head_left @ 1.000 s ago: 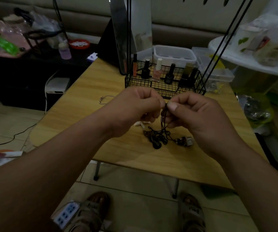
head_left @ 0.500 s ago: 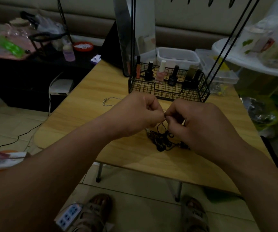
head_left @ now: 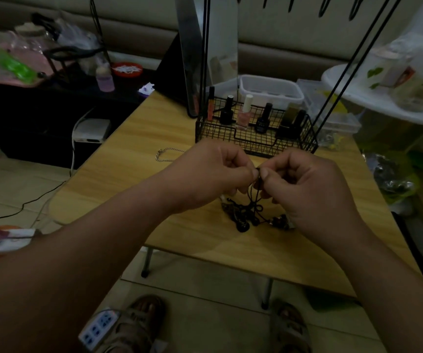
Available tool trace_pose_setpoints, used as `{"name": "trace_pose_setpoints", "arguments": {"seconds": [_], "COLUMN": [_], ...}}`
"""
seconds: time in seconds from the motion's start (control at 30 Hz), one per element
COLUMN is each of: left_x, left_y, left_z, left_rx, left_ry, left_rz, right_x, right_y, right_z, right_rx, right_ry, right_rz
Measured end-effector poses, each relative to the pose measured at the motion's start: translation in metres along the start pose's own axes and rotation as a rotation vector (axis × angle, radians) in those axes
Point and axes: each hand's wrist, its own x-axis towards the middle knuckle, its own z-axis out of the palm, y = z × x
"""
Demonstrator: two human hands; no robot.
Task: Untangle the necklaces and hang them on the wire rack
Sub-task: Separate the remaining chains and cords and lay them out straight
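tangled necklaces [head_left: 251,215] on table [head_left: 139,184] | wire rack [head_left: 256,136] behind | chain [head_left: 165,154] left

A home living room — sofa [head_left: 269,34] behind, nail polish bottles [head_left: 244,112] on folding table [head_left: 134,149].

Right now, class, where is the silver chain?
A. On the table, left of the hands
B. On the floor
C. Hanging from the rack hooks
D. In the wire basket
A: the silver chain lies flat on the wooden table, just left of the left hand, apart from the black cords that the left hand and right hand pinch.
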Motion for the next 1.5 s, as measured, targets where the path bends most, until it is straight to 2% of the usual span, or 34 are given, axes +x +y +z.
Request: {"name": "trace_pose_setpoints", "arguments": {"seconds": [0.43, 0.5, 0.6, 0.7, 0.97, 1.1, 1.17, 1.37, 1.43, 1.5], "left_x": [0.002, 0.003, 0.003, 0.005, 0.004, 0.003, 0.003, 0.003, 0.003, 0.003], "left_y": [-0.005, -0.005, -0.004, -0.005, -0.007, -0.008, -0.008, -0.006, -0.005, -0.006], "left_z": [0.002, 0.003, 0.004, 0.004, 0.005, 0.004, 0.004, 0.0, 0.0, 0.0], "left_rx": [0.068, -0.027, -0.155, -0.129, 0.076, 0.179, 0.172, -0.081, -0.133, -0.133], "left_ry": [-0.017, -0.028, -0.037, -0.035, -0.014, -0.013, -0.024, -0.076, -0.073, -0.074], "left_rz": [0.065, 0.044, 0.014, 0.022, 0.069, 0.108, 0.113, 0.052, 0.033, 0.032], "right_x": [-0.002, -0.002, -0.001, -0.002, -0.003, 0.001, 0.0, -0.001, 0.0, 0.0], "right_y": [0.004, 0.003, 0.002, 0.003, 0.003, -0.003, -0.002, -0.002, -0.002, -0.001], "right_z": [-0.003, -0.003, -0.001, -0.003, -0.013, -0.009, -0.006, -0.003, -0.004, -0.006], "right_rx": [-0.378, -0.257, 0.017, 0.07, -0.465, -0.627, -0.578, 0.008, 0.119, 0.118], "right_ry": [-0.057, -0.029, -0.022, -0.051, -0.108, -0.133, -0.12, -0.053, -0.072, -0.101], "right_rz": [-0.226, -0.188, -0.021, 0.027, -0.292, -0.368, -0.338, -0.018, 0.043, 0.05]}}
